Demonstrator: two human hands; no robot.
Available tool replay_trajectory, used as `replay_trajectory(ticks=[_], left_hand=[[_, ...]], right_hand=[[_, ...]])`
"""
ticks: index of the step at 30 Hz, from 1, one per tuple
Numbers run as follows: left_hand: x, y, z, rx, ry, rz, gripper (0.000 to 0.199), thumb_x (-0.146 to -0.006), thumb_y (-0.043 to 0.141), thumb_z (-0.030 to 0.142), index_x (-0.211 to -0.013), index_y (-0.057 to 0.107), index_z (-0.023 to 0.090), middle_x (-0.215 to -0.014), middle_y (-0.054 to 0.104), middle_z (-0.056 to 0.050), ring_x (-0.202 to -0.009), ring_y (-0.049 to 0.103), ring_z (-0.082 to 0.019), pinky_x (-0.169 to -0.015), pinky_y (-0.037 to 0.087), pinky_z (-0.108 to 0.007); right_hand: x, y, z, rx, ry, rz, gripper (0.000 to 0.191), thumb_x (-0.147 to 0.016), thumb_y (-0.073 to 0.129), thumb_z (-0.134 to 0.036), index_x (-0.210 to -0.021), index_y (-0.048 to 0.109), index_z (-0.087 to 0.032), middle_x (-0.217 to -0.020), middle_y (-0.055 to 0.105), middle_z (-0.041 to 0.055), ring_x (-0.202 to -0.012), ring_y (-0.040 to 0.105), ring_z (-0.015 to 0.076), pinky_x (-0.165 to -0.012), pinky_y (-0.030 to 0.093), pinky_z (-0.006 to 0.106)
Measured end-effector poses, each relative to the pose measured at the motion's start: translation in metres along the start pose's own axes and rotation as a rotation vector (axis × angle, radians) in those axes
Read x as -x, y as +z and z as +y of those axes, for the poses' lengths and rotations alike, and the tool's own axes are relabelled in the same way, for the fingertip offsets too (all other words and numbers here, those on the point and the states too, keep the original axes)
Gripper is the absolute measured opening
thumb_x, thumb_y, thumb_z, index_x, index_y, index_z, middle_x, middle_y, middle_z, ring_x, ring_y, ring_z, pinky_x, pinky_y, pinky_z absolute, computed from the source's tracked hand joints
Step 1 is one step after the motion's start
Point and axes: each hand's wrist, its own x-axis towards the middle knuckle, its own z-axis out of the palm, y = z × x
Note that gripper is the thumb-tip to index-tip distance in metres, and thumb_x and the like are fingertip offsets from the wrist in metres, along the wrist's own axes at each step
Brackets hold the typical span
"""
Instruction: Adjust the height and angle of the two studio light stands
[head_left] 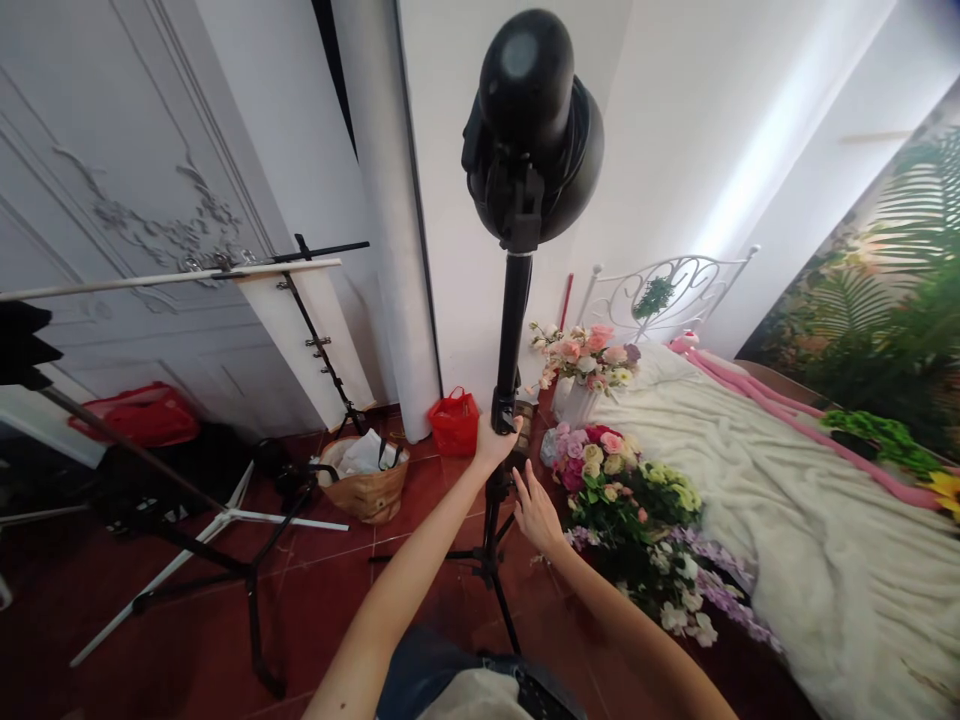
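Observation:
A black studio light (529, 130) tops an upright black stand (514, 320) in the middle of the view. My left hand (496, 440) is wrapped round the stand's pole at a black clamp collar. Just right of the pole and a little lower, my right hand (537, 510) has its fingers apart and holds nothing. Below my hands the stand's tripod legs (487, 565) spread over the red tiled floor.
Flower bouquets (600, 465) and a bed with a cream blanket (787, 500) lie to the right. A red bag (454, 422) and a wicker basket (369, 490) are left of the stand. More stands (247, 570) fill the left side.

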Motion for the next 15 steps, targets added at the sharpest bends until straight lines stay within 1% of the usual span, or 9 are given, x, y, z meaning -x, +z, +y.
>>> replay_trajectory(ticks=[2,4,7,9,11,12,14,15], left_hand=[[0.006,0.0,-0.011,0.013,-0.02,-0.002,0.033,-0.066,0.065,0.035,-0.047,0.045,0.016,-0.044,0.044,0.002,-0.043,0.04,-0.007,-0.043,0.031,-0.02],[0.016,0.001,-0.027,0.029,-0.048,0.034,0.032,-0.064,0.067,0.034,-0.047,0.047,0.016,-0.046,0.047,0.002,-0.044,0.042,-0.008,-0.044,0.033,-0.02],[0.033,0.003,-0.056,0.045,-0.117,0.085,0.032,-0.062,0.069,0.035,-0.048,0.049,0.015,-0.047,0.05,0.0,-0.045,0.045,-0.009,-0.045,0.036,-0.02],[0.043,0.005,-0.075,0.035,-0.153,0.103,0.032,-0.061,0.07,0.036,-0.048,0.05,0.014,-0.048,0.052,-0.001,-0.046,0.047,-0.01,-0.046,0.037,-0.021],[0.048,0.006,-0.091,0.017,-0.166,0.103,0.031,-0.062,0.07,0.036,-0.05,0.052,0.014,-0.049,0.054,-0.001,-0.047,0.049,-0.011,-0.046,0.037,-0.021],[0.049,0.006,-0.097,0.006,-0.165,0.094,0.031,-0.063,0.069,0.037,-0.051,0.052,0.014,-0.05,0.055,-0.002,-0.048,0.049,-0.011,-0.047,0.038,-0.021],[0.049,0.004,-0.106,-0.023,-0.158,0.049,0.031,-0.065,0.068,0.038,-0.052,0.053,0.014,-0.051,0.055,-0.002,-0.048,0.05,-0.011,-0.047,0.037,-0.022],[0.049,0.003,-0.109,-0.038,-0.155,0.016,0.031,-0.067,0.067,0.039,-0.054,0.054,0.014,-0.051,0.056,-0.002,-0.049,0.051,-0.012,-0.047,0.037,-0.022]], right_hand=[[0.007,0.007,0.001,0.033,-0.001,-0.022,0.075,-0.08,0.041,-0.008,-0.148,0.012,-0.02,-0.153,-0.005,0.0095,-0.139,0.017,0.0263,-0.109,0.03,0.043],[0.014,0.015,0.003,0.057,0.011,-0.042,0.076,-0.079,0.042,-0.007,-0.148,0.014,-0.02,-0.153,-0.007,0.0092,-0.14,0.013,0.0272,-0.109,0.028,0.044],[0.026,0.026,0.007,0.07,0.042,-0.078,0.079,-0.075,0.044,-0.007,-0.148,0.015,-0.021,-0.153,-0.005,0.008,-0.14,0.012,0.0276,-0.109,0.026,0.046],[0.034,0.031,0.01,0.055,0.094,-0.095,0.083,-0.072,0.044,-0.006,-0.148,0.013,-0.021,-0.154,-0.004,0.008,-0.14,0.013,0.0276,-0.109,0.026,0.047],[0.041,0.034,0.015,0.006,0.175,-0.098,0.086,-0.07,0.044,-0.007,-0.148,0.01,-0.02,-0.154,-0.003,0.0086,-0.139,0.018,0.0272,-0.108,0.028,0.046],[0.044,0.036,0.018,-0.034,0.217,-0.102,0.085,-0.071,0.043,-0.008,-0.148,0.01,-0.02,-0.154,-0.001,0.0095,-0.137,0.023,0.0269,-0.107,0.03,0.044],[0.046,0.037,0.024,-0.137,0.292,-0.119,0.077,-0.075,0.042,-0.012,-0.147,0.016,-0.018,-0.153,0.008,0.0128,-0.132,0.035,0.0263,-0.102,0.037,0.041],[0.045,0.038,0.027,-0.196,0.328,-0.132,0.07,-0.078,0.041,-0.016,-0.145,0.023,-0.017,-0.152,0.017,0.0147,-0.127,0.042,0.0257,-0.099,0.04,0.04]])
